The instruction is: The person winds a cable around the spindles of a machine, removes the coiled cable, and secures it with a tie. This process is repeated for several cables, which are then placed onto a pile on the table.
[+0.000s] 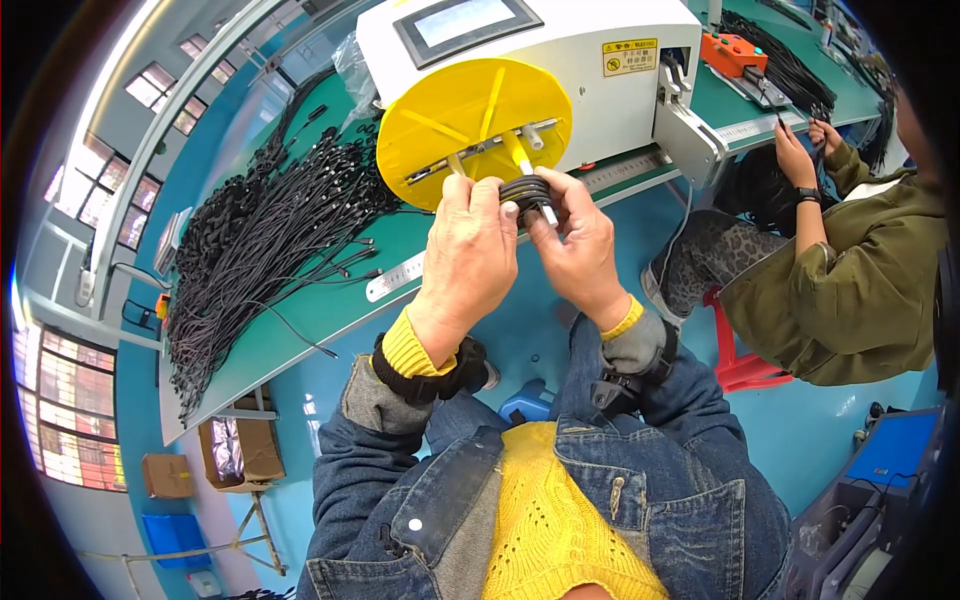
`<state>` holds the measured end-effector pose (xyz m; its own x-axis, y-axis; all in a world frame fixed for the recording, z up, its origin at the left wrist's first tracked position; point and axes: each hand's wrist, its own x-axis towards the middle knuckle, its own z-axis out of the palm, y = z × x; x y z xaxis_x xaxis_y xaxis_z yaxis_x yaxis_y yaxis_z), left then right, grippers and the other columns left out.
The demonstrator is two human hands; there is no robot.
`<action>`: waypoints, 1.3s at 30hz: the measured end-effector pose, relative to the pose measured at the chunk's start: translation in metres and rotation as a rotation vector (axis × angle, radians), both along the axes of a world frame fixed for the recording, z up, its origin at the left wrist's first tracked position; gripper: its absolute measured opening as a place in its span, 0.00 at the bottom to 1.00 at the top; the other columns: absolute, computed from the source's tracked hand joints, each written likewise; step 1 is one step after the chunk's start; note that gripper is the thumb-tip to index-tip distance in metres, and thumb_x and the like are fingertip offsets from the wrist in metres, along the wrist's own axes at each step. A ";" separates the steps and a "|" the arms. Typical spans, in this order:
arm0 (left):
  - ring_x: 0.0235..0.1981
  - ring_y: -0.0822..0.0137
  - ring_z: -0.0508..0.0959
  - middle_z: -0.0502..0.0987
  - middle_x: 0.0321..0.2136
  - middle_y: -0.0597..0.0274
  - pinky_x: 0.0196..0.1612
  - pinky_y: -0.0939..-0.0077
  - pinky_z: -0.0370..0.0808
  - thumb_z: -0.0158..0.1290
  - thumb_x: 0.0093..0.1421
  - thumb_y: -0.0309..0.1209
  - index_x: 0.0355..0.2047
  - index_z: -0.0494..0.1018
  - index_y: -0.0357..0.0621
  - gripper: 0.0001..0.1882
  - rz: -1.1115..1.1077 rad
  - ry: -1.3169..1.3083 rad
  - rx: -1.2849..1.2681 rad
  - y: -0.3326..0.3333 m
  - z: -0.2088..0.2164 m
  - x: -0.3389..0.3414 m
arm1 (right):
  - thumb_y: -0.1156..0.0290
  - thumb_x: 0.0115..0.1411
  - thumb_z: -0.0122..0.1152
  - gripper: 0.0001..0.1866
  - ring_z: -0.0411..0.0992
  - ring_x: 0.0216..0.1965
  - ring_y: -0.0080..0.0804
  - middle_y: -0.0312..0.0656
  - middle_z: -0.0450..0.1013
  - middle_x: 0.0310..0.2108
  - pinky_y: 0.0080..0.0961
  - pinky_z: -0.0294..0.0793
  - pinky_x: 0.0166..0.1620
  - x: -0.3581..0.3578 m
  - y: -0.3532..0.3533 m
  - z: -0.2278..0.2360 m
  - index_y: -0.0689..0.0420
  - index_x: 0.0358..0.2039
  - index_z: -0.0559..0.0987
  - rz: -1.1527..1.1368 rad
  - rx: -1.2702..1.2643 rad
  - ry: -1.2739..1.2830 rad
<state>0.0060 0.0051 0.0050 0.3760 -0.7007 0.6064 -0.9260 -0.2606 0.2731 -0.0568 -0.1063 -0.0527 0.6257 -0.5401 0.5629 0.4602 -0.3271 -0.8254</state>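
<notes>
A small coil of black cable is held between my two hands in front of a round yellow disc. My left hand is closed on the coil's left side, its thumb against the loops. My right hand pinches the right side between thumb and fingers. A pale connector end sticks out below the loops near my right thumb. On the disc, a metal bar carries pale pegs, one just above the coil. The disc is mounted on a white machine with a screen on top.
A large heap of black cables covers the green table on the left. A steel ruler lies along its front edge. At the right, a seated co-worker handles cable beside an orange box. Cardboard boxes stand lower left.
</notes>
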 end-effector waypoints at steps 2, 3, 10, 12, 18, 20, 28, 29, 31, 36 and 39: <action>0.31 0.48 0.69 0.63 0.32 0.46 0.34 0.60 0.70 0.49 0.55 0.29 0.37 0.63 0.34 0.13 0.043 -0.139 -0.020 0.000 -0.001 -0.005 | 0.73 0.48 0.61 0.26 0.72 0.33 0.37 0.46 0.71 0.32 0.28 0.72 0.36 0.004 0.004 0.005 0.63 0.47 0.65 -0.136 -0.126 -0.029; 0.31 0.48 0.69 0.63 0.32 0.46 0.34 0.60 0.70 0.49 0.55 0.29 0.37 0.63 0.34 0.13 0.040 -0.135 -0.019 0.000 0.001 -0.006 | 0.73 0.48 0.60 0.23 0.72 0.28 0.40 0.48 0.70 0.27 0.31 0.72 0.32 0.005 0.005 0.007 0.63 0.44 0.65 -0.269 -0.254 -0.061; 0.26 0.52 0.70 0.64 0.26 0.51 0.27 0.63 0.70 0.49 0.54 0.31 0.26 0.61 0.38 0.10 0.027 -0.193 0.085 0.015 0.005 -0.039 | 0.75 0.47 0.59 0.17 0.71 0.24 0.48 0.50 0.71 0.23 0.33 0.71 0.27 -0.033 0.020 0.009 0.60 0.38 0.68 -0.367 -0.408 0.097; 0.26 0.50 0.70 0.64 0.26 0.50 0.28 0.62 0.70 0.49 0.54 0.30 0.28 0.62 0.38 0.09 0.051 -0.089 0.128 0.025 -0.009 -0.057 | 0.76 0.47 0.58 0.16 0.71 0.23 0.48 0.50 0.71 0.22 0.35 0.71 0.26 -0.054 0.028 0.003 0.61 0.37 0.67 -0.299 -0.472 0.134; 0.29 0.53 0.72 0.68 0.31 0.50 0.27 0.70 0.73 0.46 0.58 0.37 0.34 0.65 0.33 0.16 -0.292 0.139 0.444 0.064 -0.077 -0.036 | 0.78 0.47 0.54 0.12 0.71 0.24 0.50 0.52 0.70 0.20 0.39 0.69 0.25 -0.049 0.026 -0.063 0.61 0.32 0.65 0.027 -0.659 0.573; 0.31 0.54 0.73 0.69 0.34 0.50 0.28 0.70 0.73 0.44 0.59 0.40 0.36 0.66 0.33 0.18 -0.179 0.717 0.294 0.074 -0.107 -0.022 | 0.79 0.48 0.52 0.10 0.70 0.25 0.52 0.53 0.70 0.19 0.41 0.68 0.25 -0.047 0.035 -0.080 0.61 0.30 0.63 0.127 -0.686 0.594; 0.35 0.63 0.78 0.74 0.39 0.52 0.30 0.74 0.77 0.41 0.61 0.50 0.43 0.67 0.34 0.28 -0.185 2.004 0.316 0.094 -0.108 -0.012 | 0.75 0.51 0.50 0.09 0.70 0.23 0.53 0.53 0.69 0.15 0.43 0.69 0.25 -0.028 0.055 -0.101 0.64 0.27 0.61 0.447 -0.562 0.457; 0.34 0.64 0.78 0.75 0.36 0.53 0.29 0.75 0.77 0.41 0.60 0.51 0.43 0.68 0.34 0.28 -0.174 1.952 0.463 0.095 -0.107 -0.004 | 0.75 0.51 0.50 0.09 0.70 0.23 0.53 0.53 0.69 0.15 0.43 0.69 0.25 -0.029 0.056 -0.104 0.64 0.27 0.61 0.448 -0.559 0.463; 0.33 0.65 0.78 0.76 0.33 0.53 0.28 0.76 0.77 0.42 0.60 0.51 0.42 0.68 0.34 0.28 -0.167 1.896 0.613 0.094 -0.106 -0.003 | 0.74 0.51 0.50 0.09 0.70 0.22 0.52 0.53 0.69 0.16 0.42 0.69 0.25 -0.031 0.059 -0.110 0.63 0.27 0.61 0.426 -0.612 0.514; 0.23 0.70 0.77 0.75 0.25 0.57 0.21 0.81 0.74 0.47 0.58 0.49 0.38 0.69 0.34 0.25 -0.100 1.962 0.567 0.086 -0.112 -0.013 | 0.74 0.49 0.50 0.08 0.71 0.22 0.51 0.52 0.70 0.16 0.40 0.69 0.25 -0.035 0.056 -0.107 0.64 0.27 0.64 0.408 -0.650 0.641; 0.17 0.71 0.75 0.74 0.20 0.59 0.18 0.83 0.73 0.53 0.55 0.44 0.32 0.70 0.33 0.22 -0.163 2.085 0.467 0.086 -0.133 -0.019 | 0.73 0.48 0.51 0.08 0.71 0.22 0.50 0.52 0.70 0.16 0.40 0.69 0.25 -0.039 0.051 -0.097 0.64 0.26 0.66 0.468 -0.847 0.731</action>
